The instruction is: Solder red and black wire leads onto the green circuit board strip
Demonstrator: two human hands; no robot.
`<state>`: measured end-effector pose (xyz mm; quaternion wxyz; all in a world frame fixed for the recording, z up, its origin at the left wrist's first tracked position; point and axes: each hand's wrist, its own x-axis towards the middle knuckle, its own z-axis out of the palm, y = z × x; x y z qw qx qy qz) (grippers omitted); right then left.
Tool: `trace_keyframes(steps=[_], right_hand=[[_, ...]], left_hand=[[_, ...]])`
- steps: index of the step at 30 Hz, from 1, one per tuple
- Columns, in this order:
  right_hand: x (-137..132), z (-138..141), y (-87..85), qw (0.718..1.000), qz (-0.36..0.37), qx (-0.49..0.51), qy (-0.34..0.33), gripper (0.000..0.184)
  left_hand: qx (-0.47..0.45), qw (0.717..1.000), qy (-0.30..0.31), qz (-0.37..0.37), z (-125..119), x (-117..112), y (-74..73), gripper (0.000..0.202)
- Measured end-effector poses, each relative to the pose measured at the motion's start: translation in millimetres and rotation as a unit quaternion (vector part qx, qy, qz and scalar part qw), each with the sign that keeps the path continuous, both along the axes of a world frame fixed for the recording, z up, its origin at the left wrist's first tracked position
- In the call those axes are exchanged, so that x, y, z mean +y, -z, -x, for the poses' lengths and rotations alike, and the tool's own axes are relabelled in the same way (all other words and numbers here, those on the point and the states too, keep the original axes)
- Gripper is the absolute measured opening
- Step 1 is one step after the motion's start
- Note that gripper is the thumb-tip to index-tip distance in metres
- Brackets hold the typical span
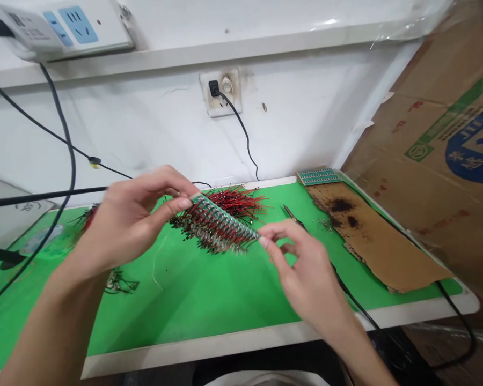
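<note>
Item 1: left hand point(132, 220), its grip clamped on the left end of a long terminal strip point(221, 222), thumb on the near side. Item 2: right hand point(293, 262), fingertips point(263, 241) against the strip's right end; whether this grip is clamped or only touching cannot be told. Item 3: the terminal strip itself, a row of small metal terminals carrying a dense fringe of red and dark wires, held tilted in the air between both hands, above a green mat point(185, 305) on a white-edged desk point(185, 348). Item 4: a loose bunch of red wires point(87, 217) on the mat, left of the left hand. Item 5: a small tangle of dark wires point(118, 281) on the mat, just below the left wrist. Item 6: a slim metal-tipped tool point(290, 212) lying on the mat near the right hand, a black cord point(348, 289) running along the mat near it. Item 7: a scorched brown cardboard sheet point(370, 236) on the mat's right side. Item 8: a small green perforated board point(319, 176) at the sheet's far end, by the wall. Item 9: a wall socket point(219, 91) with a black plug, above the desk. Item 10: a white power strip point(64, 27) on a shelf point(225, 51). Item 11: a large printed carton point(446, 134) standing at the desk's right end.
</note>
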<state>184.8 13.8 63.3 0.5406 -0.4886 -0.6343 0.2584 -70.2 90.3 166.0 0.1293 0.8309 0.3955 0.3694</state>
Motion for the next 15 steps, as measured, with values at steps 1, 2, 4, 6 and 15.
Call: trace_keyframes(steps=[1,2,4,6,15], right_hand=[[8.3,-4.2,-13.9,0.999,-0.047,-0.022,0.004,0.012],[16.6,-8.1,-26.9,0.994,-0.098,-0.046,0.017,0.014],[32.8,-14.0,-48.0,0.974,-0.193,-0.104,0.049,0.018],[46.4,-17.3,-60.8,0.943,-0.293,-0.149,0.055,0.023],[50.5,-27.8,-71.9,0.836,-0.477,-0.255,0.091,0.038]], left_hand=[[-0.03,0.999,-0.019,-0.038,2.2,-5.1,-0.4,0.01],[-0.061,0.995,-0.036,-0.073,3.6,-8.4,2.2,0.007],[-0.12,0.981,-0.053,-0.141,4.2,-9.5,14.1,0.003],[-0.155,0.966,-0.056,-0.199,2.9,-6.2,30.4,0.007],[-0.164,0.921,-0.139,-0.326,5.2,-19.1,50.3,0.019]])
